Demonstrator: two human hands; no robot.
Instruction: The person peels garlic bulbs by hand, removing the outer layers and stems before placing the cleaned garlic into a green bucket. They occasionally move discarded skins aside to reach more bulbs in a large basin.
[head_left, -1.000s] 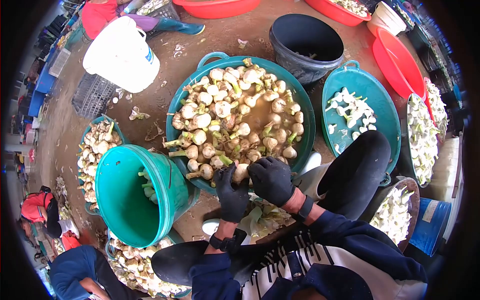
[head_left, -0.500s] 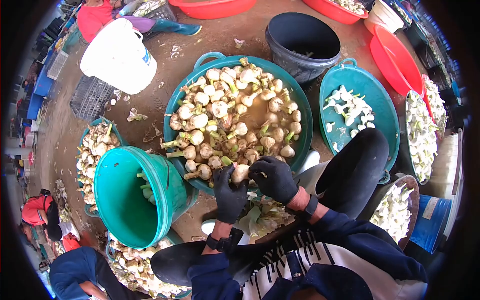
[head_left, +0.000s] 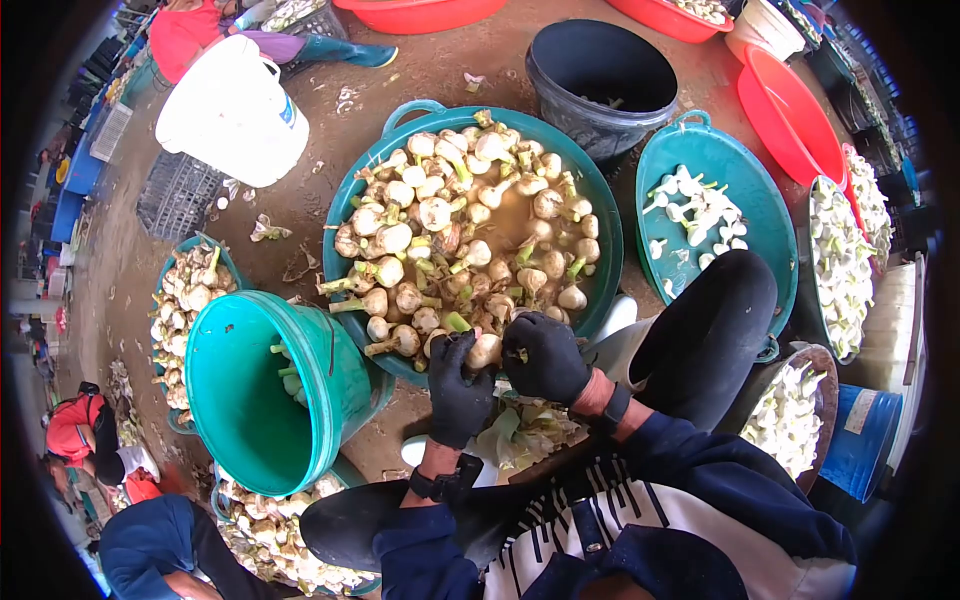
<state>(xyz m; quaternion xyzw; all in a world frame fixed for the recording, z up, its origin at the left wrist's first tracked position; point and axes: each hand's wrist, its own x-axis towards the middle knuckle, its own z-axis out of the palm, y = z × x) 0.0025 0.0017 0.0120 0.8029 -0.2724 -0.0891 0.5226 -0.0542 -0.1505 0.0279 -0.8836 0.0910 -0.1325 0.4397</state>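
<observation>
My left hand (head_left: 460, 395), in a black glove, grips a pale round garlic bulb (head_left: 484, 350) at the near rim of a large teal tub (head_left: 606, 180). Just right of that bulb, my gloved right hand (head_left: 546, 360) is closed, its fingers curled in. A small light speck shows at its fingers, but what they hold is hidden. Many garlic bulbs (head_left: 395, 237) with cut green stalks and brownish skins lie in murky water inside the tub. Below my hands are loose husks and leaves (head_left: 525, 440).
A green bucket (head_left: 215, 400) leans at left. A black bucket (head_left: 600, 85) stands behind the tub. At right, a teal basin (head_left: 765, 200) holds white peeled bulbs. A white bucket (head_left: 235, 115) rests on a dark crate (head_left: 178, 197). Other people sit at far left and upper left.
My right hand has curled further into a fist beside the bulb. My left hand still grips the bulb, which sits slightly lower. The whole view has shifted a little.
</observation>
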